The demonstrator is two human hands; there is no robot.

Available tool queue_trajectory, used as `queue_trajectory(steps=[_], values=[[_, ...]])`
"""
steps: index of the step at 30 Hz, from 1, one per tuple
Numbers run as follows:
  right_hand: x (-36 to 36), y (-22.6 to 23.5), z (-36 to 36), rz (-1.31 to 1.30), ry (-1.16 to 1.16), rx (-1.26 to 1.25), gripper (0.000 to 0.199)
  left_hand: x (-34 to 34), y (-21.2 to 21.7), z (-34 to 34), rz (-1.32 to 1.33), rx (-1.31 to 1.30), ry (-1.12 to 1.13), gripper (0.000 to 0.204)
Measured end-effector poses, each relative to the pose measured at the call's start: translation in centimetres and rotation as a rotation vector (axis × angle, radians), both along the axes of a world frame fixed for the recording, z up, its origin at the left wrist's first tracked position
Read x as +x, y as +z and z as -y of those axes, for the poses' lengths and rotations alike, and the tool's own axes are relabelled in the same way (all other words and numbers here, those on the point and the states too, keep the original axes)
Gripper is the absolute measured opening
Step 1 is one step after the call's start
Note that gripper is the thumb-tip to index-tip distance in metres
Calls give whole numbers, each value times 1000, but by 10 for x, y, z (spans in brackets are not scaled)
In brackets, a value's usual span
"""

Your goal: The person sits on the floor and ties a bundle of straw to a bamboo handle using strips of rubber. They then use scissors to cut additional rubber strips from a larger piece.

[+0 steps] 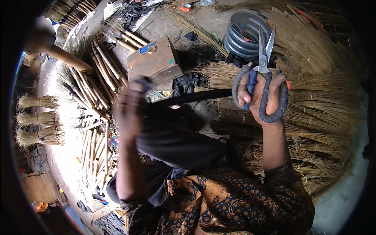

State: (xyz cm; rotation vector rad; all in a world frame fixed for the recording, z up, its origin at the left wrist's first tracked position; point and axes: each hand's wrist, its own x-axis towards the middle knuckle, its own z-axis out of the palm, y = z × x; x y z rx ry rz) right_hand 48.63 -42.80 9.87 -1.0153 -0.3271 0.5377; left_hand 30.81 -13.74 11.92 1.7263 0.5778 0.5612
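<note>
In my right hand [270,96] is a large pair of scissors [263,58], its thick handles wrapped in dark and blue material. The blades point away from me and stand apart. A long black strip [192,97] stretches across my lap, from beside my right hand to my left. Motion blurs my left hand [131,105], which is closed at the strip's left end; a small dark thing [144,82] by its fingers is too smeared to name. Below the strip are my legs in dark trousers [176,137].
Bundled straw brush heads [321,105] are stacked along the right. Short brooms with pale handles [103,66] lie to the left. Ahead stand a wooden box [152,60] and a ribbed grey container [244,35]. At the far left a wooden mallet-like tool [64,56] juts in.
</note>
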Motion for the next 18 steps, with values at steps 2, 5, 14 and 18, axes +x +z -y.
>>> queue_trajectory(steps=[2,5,14,18], values=[[4,0,6,28,45,-53,99,-13,28,-52,220,-7,149,34],[-4,-15,16,17,211,-157,90,-52,91,-129,514,-123,86,34],[-49,-94,47,-184,774,-120,85,-99,163,-237,504,-67,327,27],[-48,-113,51,-234,688,-298,85,-97,182,-269,455,-118,-36,28]])
